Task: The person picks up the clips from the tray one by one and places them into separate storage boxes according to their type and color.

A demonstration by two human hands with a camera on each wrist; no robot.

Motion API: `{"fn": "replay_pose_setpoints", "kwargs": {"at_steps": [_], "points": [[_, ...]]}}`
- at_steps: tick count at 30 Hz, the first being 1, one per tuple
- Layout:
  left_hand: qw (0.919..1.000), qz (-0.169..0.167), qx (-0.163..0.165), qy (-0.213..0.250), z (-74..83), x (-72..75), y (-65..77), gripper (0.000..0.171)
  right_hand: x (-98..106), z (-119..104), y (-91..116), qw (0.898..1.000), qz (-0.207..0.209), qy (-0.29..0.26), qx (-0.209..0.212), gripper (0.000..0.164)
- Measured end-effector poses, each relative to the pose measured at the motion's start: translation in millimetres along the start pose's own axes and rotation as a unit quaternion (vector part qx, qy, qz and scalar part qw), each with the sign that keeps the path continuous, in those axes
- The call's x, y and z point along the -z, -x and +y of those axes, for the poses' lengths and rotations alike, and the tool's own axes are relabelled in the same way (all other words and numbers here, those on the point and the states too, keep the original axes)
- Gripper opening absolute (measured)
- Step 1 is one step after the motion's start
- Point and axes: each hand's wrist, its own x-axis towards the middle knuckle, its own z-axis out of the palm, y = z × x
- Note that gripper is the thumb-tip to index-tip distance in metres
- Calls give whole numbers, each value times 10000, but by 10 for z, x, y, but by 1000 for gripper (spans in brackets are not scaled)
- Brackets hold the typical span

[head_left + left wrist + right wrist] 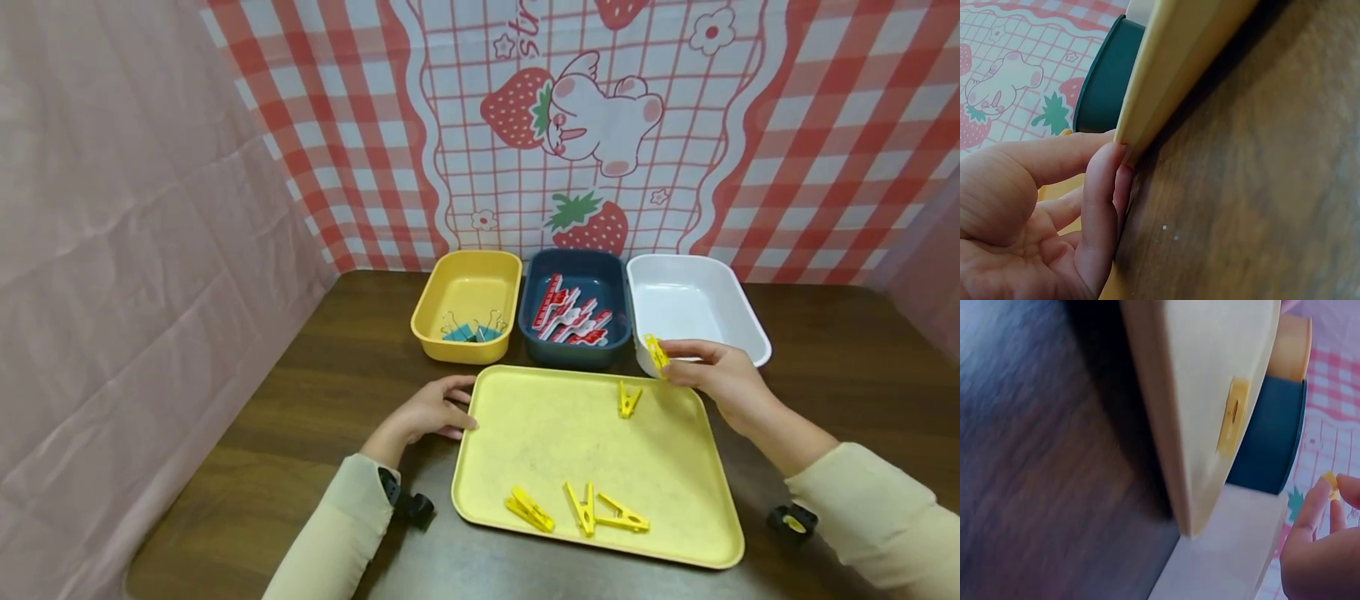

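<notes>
My right hand [716,379] pinches a yellow clothespin [656,355] between thumb and fingers, close over the near left corner of the white bin [738,308]. The right wrist view shows only a bit of this clothespin [1332,484] between the fingertips. At the left edge of the yellow tray [585,450], my left hand [431,410] grips the rim with its fingertips, as the left wrist view also shows. One clothespin [628,400] lies near the tray's far edge. Along its near edge lie a clothespin [530,509] and two more [581,507] beside it.
Behind the tray stand three bins in a row. Binder clips [474,333] lie in the yellow bin [468,267]. Red and white clips [573,317] fill part of the dark blue bin [577,357]. A checked cloth [367,167] hangs behind the wooden table [292,400].
</notes>
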Motion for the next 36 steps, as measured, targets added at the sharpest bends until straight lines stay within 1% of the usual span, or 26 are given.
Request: {"fn": "replay_pose_setpoints", "kwargs": {"at_steps": [2,6,7,11,14,17,19,21,23,24,26,28,29,31,34,36], "points": [[10000,15,24,-2,-2,5,8,70,51,22,-10,9999,106,-35,46,46],[10000,2,21,18,-12,-6,7,70,155,62,-12,9985,452,-317,34,18],[10000,1,18,21,-12,-2,5,70,174,73,-15,9978,554,-375,30,13],[10000,-23,27,44,-22,4,-11,69,227,111,-19,9921,948,-817,-36,18],[10000,-13,7,60,-32,1,-17,69,244,118,-18,9866,1154,-1152,-62,15],[10000,-9,-16,80,-31,1,-13,69,232,118,-15,9823,1208,-1434,38,12],[10000,-19,-37,81,-27,3,-10,69,215,125,-17,9819,1158,-1489,193,15],[10000,-18,-37,85,-24,6,-6,69,189,127,-19,9863,1112,-1169,349,17],[10000,-16,-32,75,-20,5,-7,69,159,133,-15,9917,1085,-479,493,11],[10000,-18,-33,74,-20,5,-7,69,138,133,-13,9927,1063,-96,561,8],[10000,-15,-17,77,-20,4,-8,69,87,129,-3,9893,1000,762,743,16],[10000,-21,-35,82,-21,4,-8,69,26,126,1,9820,818,1391,980,27],[9999,-26,-37,91,-24,4,-9,69,-4,126,3,9784,675,1618,1096,28],[9999,-37,-54,91,-25,4,-10,69,-65,123,7,9724,345,1901,1306,28],[9999,-54,-66,80,-24,4,-8,69,-148,127,3,9656,-190,2096,1525,29],[9999,-50,-54,69,-21,4,-9,69,-194,136,-6,9617,-466,2185,1589,31]]}}
